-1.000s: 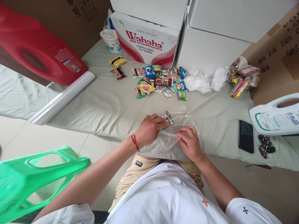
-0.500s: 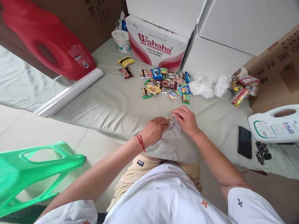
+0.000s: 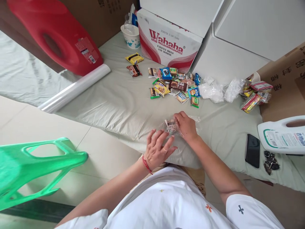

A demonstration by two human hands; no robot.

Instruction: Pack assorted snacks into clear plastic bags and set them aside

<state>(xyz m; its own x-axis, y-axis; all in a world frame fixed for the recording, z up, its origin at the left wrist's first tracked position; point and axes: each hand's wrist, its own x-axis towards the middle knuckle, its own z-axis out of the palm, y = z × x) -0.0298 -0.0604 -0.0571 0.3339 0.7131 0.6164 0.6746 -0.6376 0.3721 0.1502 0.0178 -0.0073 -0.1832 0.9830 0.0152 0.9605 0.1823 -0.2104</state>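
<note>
My right hand [image 3: 187,127] is closed on a clear plastic bag near the front edge of the sheet. Inside the bag lies a small wrapped snack [image 3: 171,126], its label too small to read. My left hand [image 3: 157,148], with a red cord at the wrist, is just left of the bag, fingers spread and holding nothing. Beyond both hands is a pile of small snack packets, among them a yellow cookie packet [image 3: 162,89], a brown packet [image 3: 178,85] and a blue packet [image 3: 166,73].
Crumpled clear bags [image 3: 212,92] lie right of the pile, beside more packets [image 3: 254,98]. A Wahaha carton [image 3: 166,44], paper cup [image 3: 131,36], red jug [image 3: 57,35] and plastic roll [image 3: 78,87] stand around. At right are a phone [image 3: 252,150], keys [image 3: 271,162], white bottle [image 3: 283,135]; a green stool [image 3: 43,165] at left.
My left hand has let go of the bag, drawn back toward my body and spread its fingers. The snack inside shows now. My right hand keeps hold of the bag.
</note>
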